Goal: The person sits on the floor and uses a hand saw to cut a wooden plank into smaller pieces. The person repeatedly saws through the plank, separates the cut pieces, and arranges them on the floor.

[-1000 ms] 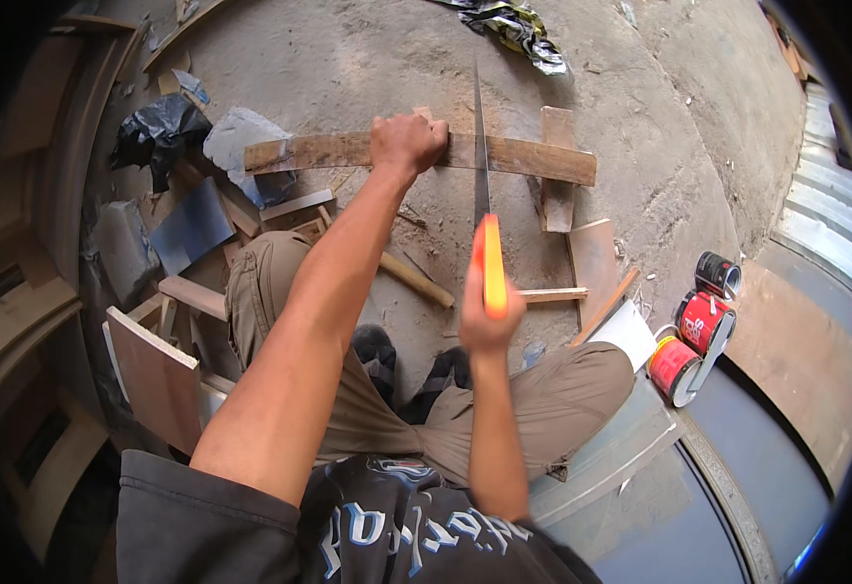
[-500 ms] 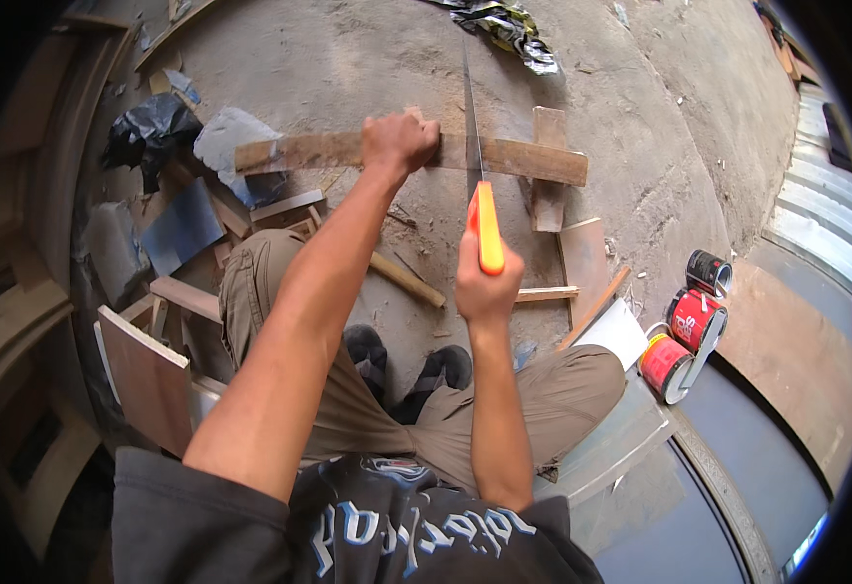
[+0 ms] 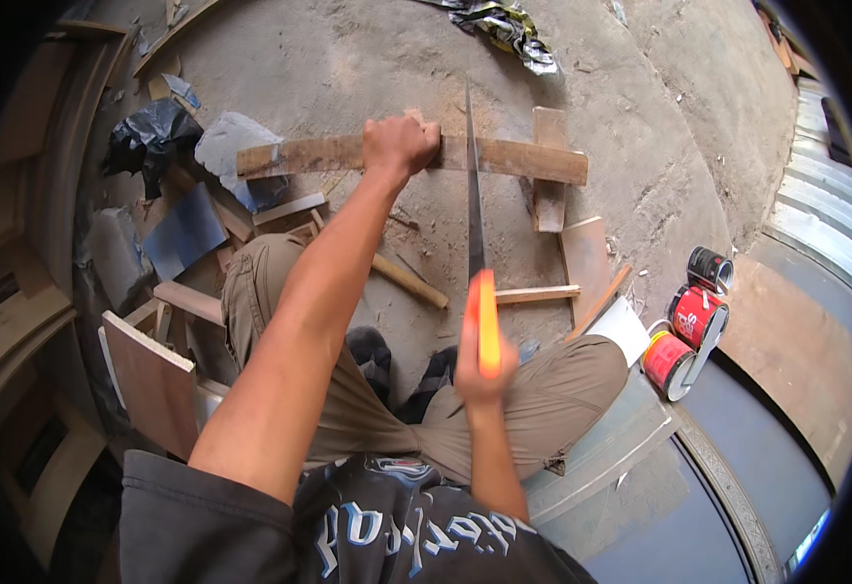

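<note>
On your left, a crumpled black plastic bag (image 3: 150, 136) lies beside a rough grey slab (image 3: 234, 141). The left end of your wooden plank (image 3: 314, 155) overlaps that slab in the view, and the plank runs crosswise in front of you over the dusty floor (image 3: 630, 136). Your left hand (image 3: 400, 146) is on the plank, left of its right-hand stretch, with fingers curled down over it and gripping. Just right of those knuckles, your handsaw (image 3: 475, 209) crosses the plank, its tip past the far edge. Your right hand (image 3: 507, 365), nearer your body, has its fingers wrapped around the saw's orange-and-yellow handle (image 3: 487, 326). Farther right, the plank passes over a shorter board (image 3: 549, 206); three paint cans (image 3: 696, 316) lie well apart from it.
</note>
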`<state>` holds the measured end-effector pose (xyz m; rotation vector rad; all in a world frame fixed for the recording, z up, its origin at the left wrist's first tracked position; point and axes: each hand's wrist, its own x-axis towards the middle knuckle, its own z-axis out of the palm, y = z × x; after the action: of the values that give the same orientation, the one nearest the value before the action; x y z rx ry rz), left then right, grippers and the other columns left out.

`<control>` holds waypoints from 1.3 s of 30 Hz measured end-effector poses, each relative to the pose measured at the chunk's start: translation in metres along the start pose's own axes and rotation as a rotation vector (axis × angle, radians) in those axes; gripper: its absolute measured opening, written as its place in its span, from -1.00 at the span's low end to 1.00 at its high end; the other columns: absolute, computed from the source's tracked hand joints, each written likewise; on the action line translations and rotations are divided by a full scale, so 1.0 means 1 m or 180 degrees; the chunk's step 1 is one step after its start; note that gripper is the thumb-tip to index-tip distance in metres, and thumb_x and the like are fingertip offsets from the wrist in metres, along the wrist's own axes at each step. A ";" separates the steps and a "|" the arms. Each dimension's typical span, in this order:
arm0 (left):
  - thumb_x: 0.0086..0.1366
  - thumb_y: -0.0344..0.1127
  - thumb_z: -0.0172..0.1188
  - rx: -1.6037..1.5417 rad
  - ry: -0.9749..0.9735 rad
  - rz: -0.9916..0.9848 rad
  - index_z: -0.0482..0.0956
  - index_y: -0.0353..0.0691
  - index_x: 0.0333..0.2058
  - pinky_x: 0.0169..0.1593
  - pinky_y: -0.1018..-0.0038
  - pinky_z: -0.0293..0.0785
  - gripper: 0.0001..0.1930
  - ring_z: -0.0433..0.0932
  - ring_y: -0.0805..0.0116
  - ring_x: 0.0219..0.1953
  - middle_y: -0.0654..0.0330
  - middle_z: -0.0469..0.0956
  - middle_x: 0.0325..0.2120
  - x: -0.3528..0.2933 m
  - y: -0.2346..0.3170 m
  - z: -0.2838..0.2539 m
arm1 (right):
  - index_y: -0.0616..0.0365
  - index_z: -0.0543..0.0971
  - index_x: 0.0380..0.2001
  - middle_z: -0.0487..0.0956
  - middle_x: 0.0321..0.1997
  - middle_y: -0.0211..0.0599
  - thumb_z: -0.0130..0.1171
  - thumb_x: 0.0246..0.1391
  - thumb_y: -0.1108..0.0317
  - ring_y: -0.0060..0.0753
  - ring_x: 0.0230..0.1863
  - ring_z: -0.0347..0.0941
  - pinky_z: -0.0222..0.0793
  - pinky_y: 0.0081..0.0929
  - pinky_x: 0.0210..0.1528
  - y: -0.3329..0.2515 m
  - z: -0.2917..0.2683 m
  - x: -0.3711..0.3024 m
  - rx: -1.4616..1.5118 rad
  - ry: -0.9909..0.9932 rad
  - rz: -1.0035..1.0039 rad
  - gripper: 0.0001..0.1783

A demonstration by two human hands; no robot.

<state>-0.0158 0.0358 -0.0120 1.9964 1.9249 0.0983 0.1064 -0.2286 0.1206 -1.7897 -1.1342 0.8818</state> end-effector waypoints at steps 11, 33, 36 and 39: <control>0.19 0.01 -0.15 0.0028 0.0022 0.0024 0.69 -0.35 -0.52 -0.16 0.07 0.50 -0.44 0.62 -0.13 -0.50 -0.19 0.61 -0.56 0.000 0.006 0.000 | 0.23 0.45 -0.64 0.41 -0.73 -0.19 0.19 0.13 0.41 -0.34 -0.71 0.36 0.23 -0.32 -0.60 0.005 0.014 0.030 0.0016 0.0132 0.0021 -0.72; 0.22 0.01 -0.21 -0.0026 -0.0571 -0.0012 0.72 -0.32 -0.46 -0.07 0.12 0.39 -0.42 0.63 -0.08 -0.42 -0.17 0.64 -0.47 -0.001 0.025 -0.007 | 0.22 0.43 -0.67 0.37 -0.77 -0.25 0.20 0.11 0.37 -0.44 -0.73 0.27 0.18 -0.37 -0.61 0.012 0.038 0.099 0.0133 0.0418 0.0017 -0.68; 0.22 0.02 -0.21 0.0044 -0.0336 -0.0057 0.72 -0.30 -0.46 -0.07 0.10 0.39 -0.42 0.64 -0.07 -0.41 -0.17 0.65 -0.46 -0.007 0.001 0.001 | 0.24 0.50 -0.61 0.43 -0.71 -0.22 0.19 0.09 0.43 -0.41 -0.71 0.34 0.27 -0.39 -0.58 0.015 0.007 0.009 -0.0107 0.0039 -0.0196 -0.77; 0.20 0.03 -0.19 0.0009 -0.0013 0.0005 0.71 -0.32 -0.49 -0.13 0.08 0.45 -0.43 0.64 -0.12 -0.42 -0.19 0.63 -0.49 0.008 -0.001 -0.003 | 0.26 0.55 -0.54 0.47 -0.67 -0.27 0.19 0.10 0.47 -0.47 -0.67 0.40 0.33 -0.43 -0.55 -0.003 -0.016 -0.034 -0.0025 0.0137 -0.0063 -0.84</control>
<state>-0.0175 0.0440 -0.0108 1.9985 1.9222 0.0918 0.1072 -0.2637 0.1339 -1.7924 -1.1274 0.8245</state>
